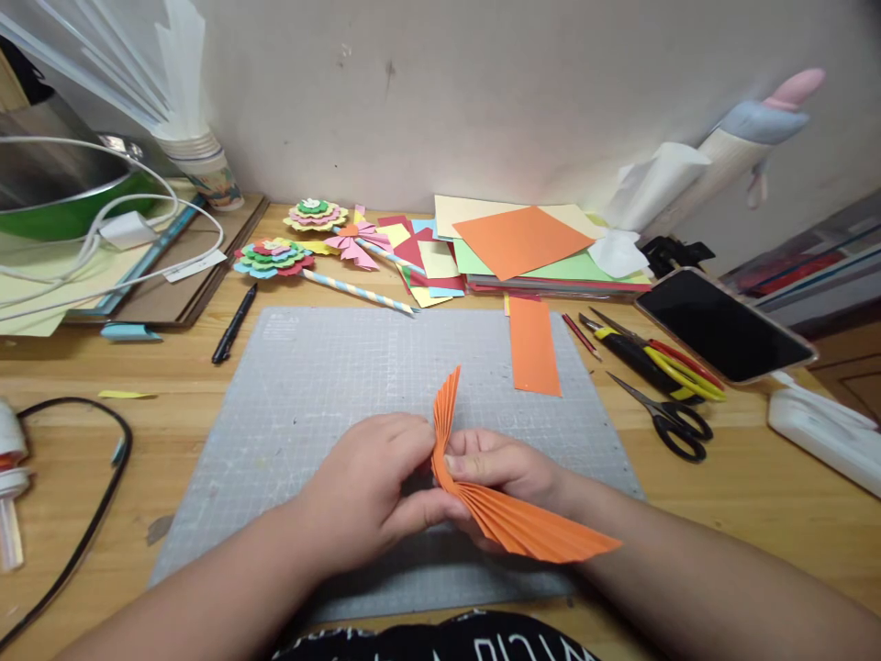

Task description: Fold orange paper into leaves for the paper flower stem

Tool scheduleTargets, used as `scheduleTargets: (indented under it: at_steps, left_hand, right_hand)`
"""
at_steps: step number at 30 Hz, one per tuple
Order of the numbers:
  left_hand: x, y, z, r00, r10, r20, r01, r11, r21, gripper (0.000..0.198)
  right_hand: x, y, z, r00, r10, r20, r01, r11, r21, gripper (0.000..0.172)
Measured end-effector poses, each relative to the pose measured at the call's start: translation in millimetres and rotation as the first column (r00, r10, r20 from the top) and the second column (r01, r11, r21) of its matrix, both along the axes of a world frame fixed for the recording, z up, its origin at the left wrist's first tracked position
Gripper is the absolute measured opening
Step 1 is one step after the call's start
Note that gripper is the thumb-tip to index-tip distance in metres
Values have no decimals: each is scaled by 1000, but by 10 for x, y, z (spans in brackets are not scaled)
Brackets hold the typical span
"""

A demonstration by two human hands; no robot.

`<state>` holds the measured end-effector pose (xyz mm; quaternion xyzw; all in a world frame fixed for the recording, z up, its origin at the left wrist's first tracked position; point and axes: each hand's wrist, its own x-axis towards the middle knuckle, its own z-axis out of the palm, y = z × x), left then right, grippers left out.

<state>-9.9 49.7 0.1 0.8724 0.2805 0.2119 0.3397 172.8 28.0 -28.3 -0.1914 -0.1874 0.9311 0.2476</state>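
Both hands are over the grey cutting mat [330, 386], working an orange accordion-pleated paper [509, 519]. Left hand [368, 491] is pinched shut on the pleats right at the middle fold, thumb and fingers squeezing the bundle. Right hand [502, 464] is closed on the same spot from the other side, fingers wrapped over the fold. One half of the fan sticks up past the knuckles, the other half splays out low toward the right, just above the mat.

Imo the trick at this stage is keeping the pinch tight exactly at the center crease so the pleats don't slip out of stack, esp w/ both halves wanting to spring open. I'd keep the edges of the two halves lined up before pressing them together, otherwise the fan ends up lopsided.

Other stuff around: an orange strip [533, 347] lies on the mat's far right part, black scissors [671, 418] and yellow-handled cutters [661, 363] sit on the wood surface [750, 477] right of the mat, phone [722, 323] beyond them. Stack of coloured paper [529, 243] at the back, finished paper flowers [275, 257] to its left, black pen [234, 323] near the mat's far left corner.
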Motion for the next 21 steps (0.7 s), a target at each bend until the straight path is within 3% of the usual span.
scheduleTargets:
  at_steps: [6, 13, 18, 21]
  left_hand:
    - [24, -12, -11, 999, -19, 35, 21, 997, -77, 47]
    - [53, -52, -12, 975, -37, 221, 79, 980, -182, 47]
    - [74, -72, -9, 960, -27, 278, 73, 985, -154, 46]
    - [78, -87, -21, 954, -34, 299, 72, 991, -116, 43]
  right_hand:
    - [16, 21, 36, 994, 90, -58, -91, 995, -30, 28]
    - [-29, -37, 102, 993, 44, -114, -39, 998, 46, 28]
    - [-42, -48, 81, 981, 48, -191, -46, 999, 15, 23]
    - [-31, -47, 24, 963, 111, -244, -120, 992, -23, 21]
